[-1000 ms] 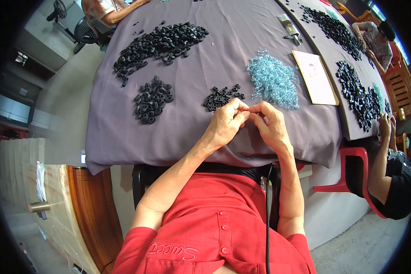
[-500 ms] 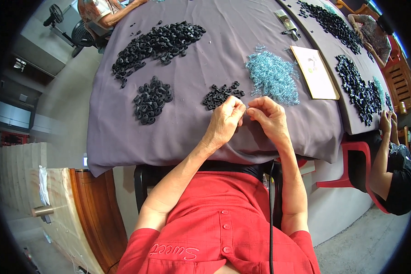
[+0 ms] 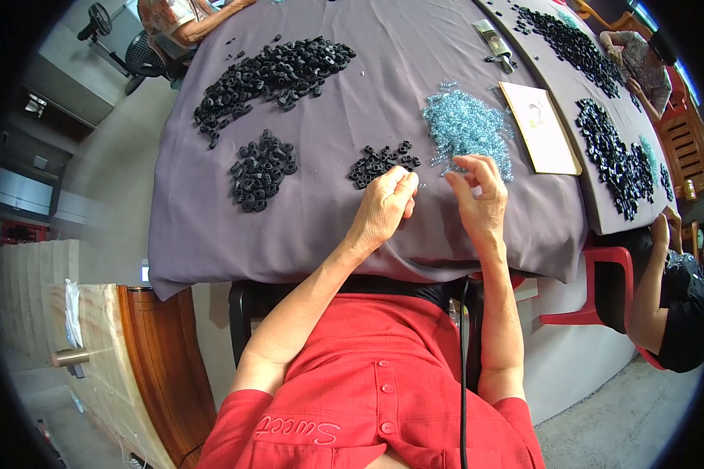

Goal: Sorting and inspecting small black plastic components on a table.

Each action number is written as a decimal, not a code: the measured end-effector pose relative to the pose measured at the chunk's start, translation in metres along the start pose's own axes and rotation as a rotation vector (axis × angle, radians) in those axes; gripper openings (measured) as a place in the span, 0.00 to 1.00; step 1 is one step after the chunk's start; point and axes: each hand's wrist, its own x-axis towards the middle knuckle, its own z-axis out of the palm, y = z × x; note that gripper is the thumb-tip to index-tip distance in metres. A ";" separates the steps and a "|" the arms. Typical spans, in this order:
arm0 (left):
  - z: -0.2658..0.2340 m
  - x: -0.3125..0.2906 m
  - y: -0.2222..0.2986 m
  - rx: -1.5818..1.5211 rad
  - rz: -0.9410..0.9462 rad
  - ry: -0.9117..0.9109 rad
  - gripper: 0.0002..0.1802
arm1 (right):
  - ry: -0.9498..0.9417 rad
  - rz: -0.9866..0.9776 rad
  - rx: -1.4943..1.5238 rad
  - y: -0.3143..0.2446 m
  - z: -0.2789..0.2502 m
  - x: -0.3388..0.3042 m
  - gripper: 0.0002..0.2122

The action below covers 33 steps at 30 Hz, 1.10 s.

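Observation:
My left hand (image 3: 385,205) is closed, fingers curled in and thumb against the forefinger, just in front of a small pile of black ring-like plastic pieces (image 3: 374,166). Whatever it grips is hidden. A tiny clear piece (image 3: 422,186) shows beside its fingertips; I cannot tell whether it is held or lying on the cloth. My right hand (image 3: 482,202) has thumb and forefinger apart and nothing visible between them. It hovers at the near edge of a heap of small translucent light-blue coil-like pieces (image 3: 465,125).
A larger black heap (image 3: 278,74) and a smaller one (image 3: 263,170) lie left on the purple-grey cloth (image 3: 321,234). A pale board (image 3: 541,129) and a tube (image 3: 493,43) are at right. Other people sit around the tables; a red chair (image 3: 606,285) stands right.
My right hand has moved right, away from the left hand, and its thumb and forefinger have parted. The left hand has stayed nearly in place, still closed.

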 end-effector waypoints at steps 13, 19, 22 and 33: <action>-0.030 -0.040 0.011 -0.335 0.046 -0.044 0.07 | -0.251 0.350 0.389 0.001 0.015 -0.019 0.02; -0.136 -0.134 0.044 0.079 -0.034 0.288 0.06 | -0.292 0.268 0.361 0.012 0.019 -0.018 0.02; -0.196 -0.173 0.029 0.118 -0.176 0.407 0.07 | -0.311 0.295 0.315 0.009 0.014 -0.015 0.02; -0.236 -0.241 -0.049 0.828 -0.276 0.413 0.07 | -0.310 0.259 0.264 0.009 0.021 -0.019 0.03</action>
